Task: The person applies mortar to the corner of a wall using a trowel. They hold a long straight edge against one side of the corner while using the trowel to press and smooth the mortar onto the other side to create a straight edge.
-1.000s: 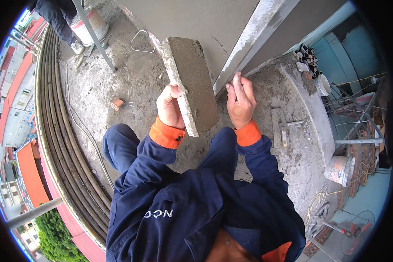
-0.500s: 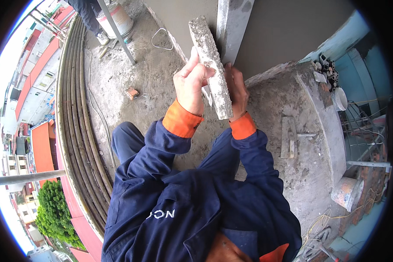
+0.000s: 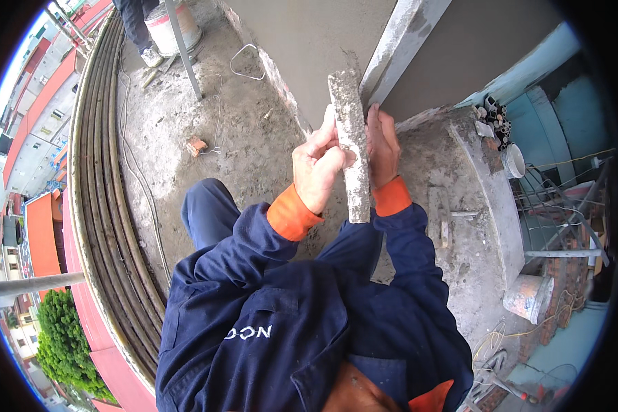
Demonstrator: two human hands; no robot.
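Observation:
My left hand (image 3: 317, 168) grips a narrow, mortar-crusted board (image 3: 352, 141), its thumb pressed over the rough face. The board points away from me, and its far end is near the freshly plastered wall (image 3: 309, 34). A long pale straightedge (image 3: 406, 41) smeared with mortar slants up and right across the wall. At its lower end my right hand (image 3: 383, 144) is closed, partly hidden behind the board. The exact hold of its fingers is hard to see.
On the floor to the right lies a float (image 3: 442, 216). Buckets (image 3: 528, 300) stand beyond a low kerb. A brick piece (image 3: 196, 145), a wire loop (image 3: 247, 62) and a metal pole (image 3: 180, 48) are left. Another person's leg (image 3: 134, 24) shows beside a bucket. Long pipes (image 3: 106, 158) line the outer edge.
The board has come nearer to me and stands more upright in view. The straightedge has swung so its upper part leans farther right. Both hands have moved slightly right and toward me.

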